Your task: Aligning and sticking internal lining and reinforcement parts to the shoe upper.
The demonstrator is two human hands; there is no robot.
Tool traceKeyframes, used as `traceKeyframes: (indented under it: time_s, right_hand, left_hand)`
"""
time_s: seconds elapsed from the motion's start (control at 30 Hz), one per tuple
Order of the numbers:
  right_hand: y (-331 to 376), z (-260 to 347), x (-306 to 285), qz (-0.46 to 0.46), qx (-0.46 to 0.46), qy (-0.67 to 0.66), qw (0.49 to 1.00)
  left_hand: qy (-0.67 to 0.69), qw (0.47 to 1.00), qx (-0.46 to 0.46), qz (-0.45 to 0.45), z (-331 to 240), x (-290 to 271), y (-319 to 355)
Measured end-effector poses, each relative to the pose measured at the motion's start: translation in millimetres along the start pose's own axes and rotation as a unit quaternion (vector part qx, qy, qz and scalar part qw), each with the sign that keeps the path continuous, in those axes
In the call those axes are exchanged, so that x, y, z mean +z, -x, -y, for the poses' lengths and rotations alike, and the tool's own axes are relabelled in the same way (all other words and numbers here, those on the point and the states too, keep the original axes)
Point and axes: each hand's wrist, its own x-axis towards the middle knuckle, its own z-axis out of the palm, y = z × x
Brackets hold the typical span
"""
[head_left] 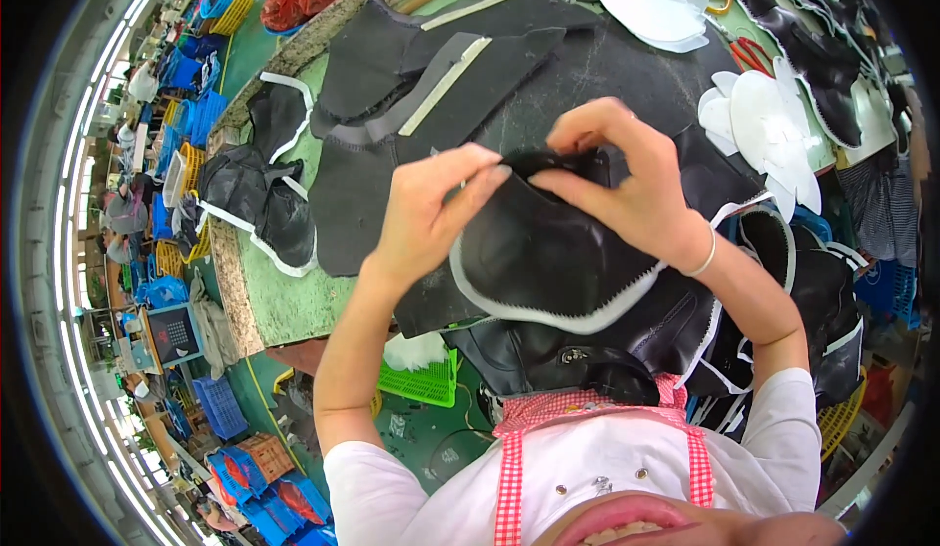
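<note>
Pinching upper edge of glossy black panel [558,247] in left hand [431,203], with thumb against fingertip. At same edge with right hand [632,169], thumb and forefinger apart; cannot tell what is gripped between. Location of panel: below both hands, over dark grey sheets [362,208] on green tabletop [279,306]. Trimmed below in white toothed edging [578,324].

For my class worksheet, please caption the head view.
Left hand and right hand pinch a black, white-edged piece over a green worktable.
</note>
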Motion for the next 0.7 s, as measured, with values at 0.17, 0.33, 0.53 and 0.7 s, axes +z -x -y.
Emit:
traceKeyframes:
  time_s: [0.17, 0.33, 0.53, 0.7]
  right_hand:
    - [3, 13, -10, -0.085, -0.175, 0.038, 0.98]
    - [6, 15, -15, -0.055, -0.192, 0.042, 0.979]
    - [9, 13, -6, -0.03, -0.146, 0.023, 0.989]
    - [15, 21, -24, 0.061, 0.031, -0.085, 0.994]
  left_hand:
    - [-0.033, 0.986, 0.161, -0.043, -22, 3, 1]
    - [-0.071, 0.967, 0.233, -0.073, -24, 6, 4]
    - [-0.035, 0.985, 0.165, -0.029, -20, 9, 10]
    - [-0.156, 0.967, -0.102, -0.171, 60, -74, -1]
